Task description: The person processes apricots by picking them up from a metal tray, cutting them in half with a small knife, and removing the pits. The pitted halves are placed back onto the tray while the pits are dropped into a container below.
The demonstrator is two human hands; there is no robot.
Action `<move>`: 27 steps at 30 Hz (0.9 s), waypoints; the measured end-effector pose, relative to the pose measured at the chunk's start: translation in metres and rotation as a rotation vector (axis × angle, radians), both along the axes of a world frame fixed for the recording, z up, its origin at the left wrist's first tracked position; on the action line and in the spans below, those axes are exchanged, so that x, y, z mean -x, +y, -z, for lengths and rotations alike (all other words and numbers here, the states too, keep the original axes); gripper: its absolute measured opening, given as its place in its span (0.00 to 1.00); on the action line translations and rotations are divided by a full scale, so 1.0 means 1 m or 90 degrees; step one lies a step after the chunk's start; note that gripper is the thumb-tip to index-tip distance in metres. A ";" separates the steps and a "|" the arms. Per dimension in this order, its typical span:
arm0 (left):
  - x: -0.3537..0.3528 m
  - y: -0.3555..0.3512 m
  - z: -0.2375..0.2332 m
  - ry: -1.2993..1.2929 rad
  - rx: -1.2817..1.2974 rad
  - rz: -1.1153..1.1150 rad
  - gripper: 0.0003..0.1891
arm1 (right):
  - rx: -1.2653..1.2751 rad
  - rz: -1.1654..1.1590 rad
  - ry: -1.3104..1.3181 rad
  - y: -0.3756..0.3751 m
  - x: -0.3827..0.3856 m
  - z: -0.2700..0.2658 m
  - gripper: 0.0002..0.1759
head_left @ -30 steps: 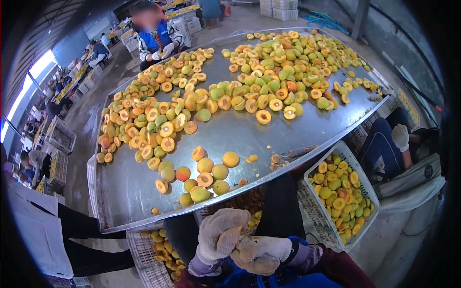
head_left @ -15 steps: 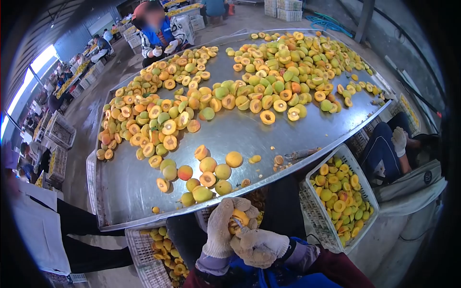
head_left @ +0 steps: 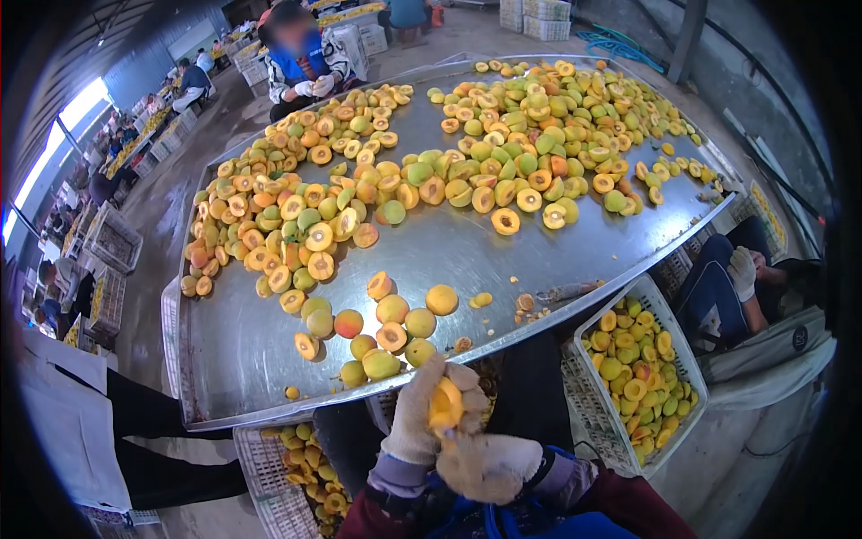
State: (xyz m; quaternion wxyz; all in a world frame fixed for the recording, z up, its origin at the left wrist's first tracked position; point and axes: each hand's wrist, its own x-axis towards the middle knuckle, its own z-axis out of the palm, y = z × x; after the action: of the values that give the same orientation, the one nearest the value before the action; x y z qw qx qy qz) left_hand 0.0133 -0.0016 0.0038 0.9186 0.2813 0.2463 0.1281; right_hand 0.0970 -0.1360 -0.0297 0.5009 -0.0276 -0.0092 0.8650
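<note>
In front of my lap, my left hand [head_left: 418,411], in a knitted work glove, is closed around a peach half [head_left: 445,404]. The half's orange flesh faces up. Close beside it, my gloved right hand [head_left: 489,467] is curled, its fingers blurred. A small bluish-grey bit of a tool shows at its fingertips, near the fruit; the rest is hidden by the glove. Just beyond both hands, a loose group of peaches, whole-looking and halved [head_left: 381,363], lies near the edge of the metal table [head_left: 503,278].
Many more halves [head_left: 530,162] cover the table's far side. A crate of peach halves [head_left: 575,395] stands at my right, another crate [head_left: 260,476] at my left. Co-workers sit across [head_left: 301,58] and to the right [head_left: 718,278]; one person stands at left [head_left: 76,404]. Pits [head_left: 525,304] lie nearby.
The peach half in my left hand shows more of its orange flesh now. My right hand has drawn slightly down from it, and less of the metal tool shows. The co-worker across has brought both hands together.
</note>
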 end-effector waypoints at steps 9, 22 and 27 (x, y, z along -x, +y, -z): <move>0.045 0.030 0.016 0.246 -0.142 -0.214 0.25 | -0.090 -0.050 -0.211 0.004 -0.029 -0.003 0.12; 0.019 0.106 0.077 0.708 -1.222 -0.115 0.19 | 0.067 -0.046 -0.661 0.028 -0.024 -0.040 0.15; -0.012 0.122 0.096 0.668 -1.177 0.073 0.18 | 0.109 0.060 -0.667 0.019 -0.024 -0.033 0.14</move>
State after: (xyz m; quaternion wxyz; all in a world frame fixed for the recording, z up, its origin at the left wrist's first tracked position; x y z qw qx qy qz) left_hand 0.0249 0.1207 -0.0927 0.1319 0.9007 0.4050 0.0849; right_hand 0.1215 -0.1170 0.0034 0.4634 -0.4969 -0.1865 0.7096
